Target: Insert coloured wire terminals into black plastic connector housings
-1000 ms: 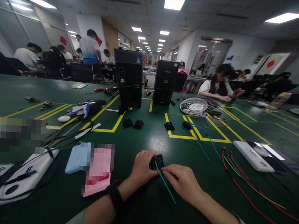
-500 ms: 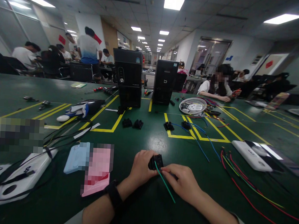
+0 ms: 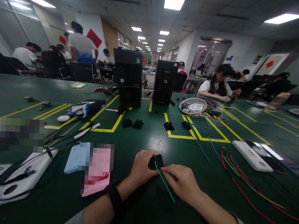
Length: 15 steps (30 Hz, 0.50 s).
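My left hand (image 3: 143,166) is closed around a small black plastic block (image 3: 158,159), holding it above the green table. A short green wire (image 3: 168,189) runs from the front of the block down to the right, its far end loose. My right hand (image 3: 183,181) pinches a thin dark tool (image 3: 173,176) whose tip lies close to the block's lower edge; most of it is hidden by the fingers, so its kind cannot be told. Similar black blocks (image 3: 138,124) sit farther up the table, and another (image 3: 169,126) has a blue wire attached.
Red, yellow and green wires (image 3: 246,189) lie at the right near a white device (image 3: 251,157). Blue and pink cases (image 3: 97,176) are on the left, beside a white power strip (image 3: 21,182). Two black computer towers (image 3: 163,82) and a white basket (image 3: 192,105) stand farther back. A person sits opposite.
My right hand's fingers have shifted slightly, showing a bit more of the dark tool. My left hand, the block and the green wire look almost unmoved.
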### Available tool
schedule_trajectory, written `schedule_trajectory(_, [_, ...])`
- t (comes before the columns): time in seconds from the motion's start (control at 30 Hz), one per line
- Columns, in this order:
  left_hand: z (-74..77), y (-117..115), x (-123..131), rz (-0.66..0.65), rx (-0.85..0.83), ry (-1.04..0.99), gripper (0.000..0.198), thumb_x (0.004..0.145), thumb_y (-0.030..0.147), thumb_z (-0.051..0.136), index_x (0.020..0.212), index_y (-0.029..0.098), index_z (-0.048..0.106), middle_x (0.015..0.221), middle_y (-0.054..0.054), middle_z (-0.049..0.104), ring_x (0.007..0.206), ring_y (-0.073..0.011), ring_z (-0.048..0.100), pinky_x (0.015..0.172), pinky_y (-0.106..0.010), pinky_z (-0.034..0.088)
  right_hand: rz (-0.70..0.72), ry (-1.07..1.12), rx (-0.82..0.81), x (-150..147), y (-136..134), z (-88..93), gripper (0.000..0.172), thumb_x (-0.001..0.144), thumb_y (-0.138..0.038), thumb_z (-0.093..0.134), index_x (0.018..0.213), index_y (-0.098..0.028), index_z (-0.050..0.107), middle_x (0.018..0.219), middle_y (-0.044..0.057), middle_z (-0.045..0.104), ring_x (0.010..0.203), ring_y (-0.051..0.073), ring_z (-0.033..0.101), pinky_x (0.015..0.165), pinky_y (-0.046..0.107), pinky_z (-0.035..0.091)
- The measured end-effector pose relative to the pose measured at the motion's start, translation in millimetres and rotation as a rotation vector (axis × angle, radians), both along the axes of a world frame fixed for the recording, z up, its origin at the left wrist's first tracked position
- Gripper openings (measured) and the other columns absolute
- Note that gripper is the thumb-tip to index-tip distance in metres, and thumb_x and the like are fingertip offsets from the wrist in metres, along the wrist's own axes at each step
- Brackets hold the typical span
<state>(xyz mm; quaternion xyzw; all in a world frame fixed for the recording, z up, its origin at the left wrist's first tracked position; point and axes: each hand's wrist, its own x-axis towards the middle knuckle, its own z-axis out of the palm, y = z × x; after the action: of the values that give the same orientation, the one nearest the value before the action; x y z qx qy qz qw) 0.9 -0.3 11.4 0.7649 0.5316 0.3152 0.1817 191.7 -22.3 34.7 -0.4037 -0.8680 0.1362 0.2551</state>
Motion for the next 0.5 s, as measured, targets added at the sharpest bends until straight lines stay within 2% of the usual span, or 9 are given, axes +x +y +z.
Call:
schedule_trajectory(0.2, [0.7, 0.8, 0.0, -0.003, -0.012, -0.001, 0.035, 0.068, 0.045, 0.065, 0.095, 0.024, 0.058, 0.094, -0.003, 0.063, 0.093, -0.0253, 0.053, 0.082, -0.037, 0.037, 0.085, -0.077, -0.051, -0.2, -1.8, 2.2, 0.019, 0.088, -0.021, 0.049, 0.099, -0.023, 0.064, 0.086, 0.002, 0.069, 0.078, 0.015, 0.064, 0.068, 0.023, 0.044])
schedule_trajectory(0.37, [-0.1, 0.7, 0.3, -0.002, -0.003, 0.004, 0.034, 0.07, 0.044, 0.064, 0.096, 0.024, 0.058, 0.095, -0.003, 0.063, 0.094, -0.0255, 0.053, 0.082, -0.037, 0.037, 0.024, -0.024, 0.057, -0.7, -1.4, -0.7, 0.02, 0.09, -0.024, 0.047, 0.096, -0.02, 0.065, 0.082, 0.003, 0.069, 0.073, 0.015, 0.063, 0.066, 0.024, 0.043])
schedule_trajectory(0.5, [-0.6, 0.6, -0.3, -0.004, -0.005, 0.004, 0.034, 0.069, 0.044, 0.065, 0.096, 0.024, 0.057, 0.095, -0.003, 0.062, 0.094, -0.0252, 0.053, 0.082, -0.037, 0.037, 0.048, -0.053, 0.028, -0.8, -2.0, -0.6, 0.018, 0.089, -0.023, 0.048, 0.097, -0.021, 0.065, 0.082, 0.003, 0.068, 0.074, 0.015, 0.063, 0.066, 0.024, 0.042])
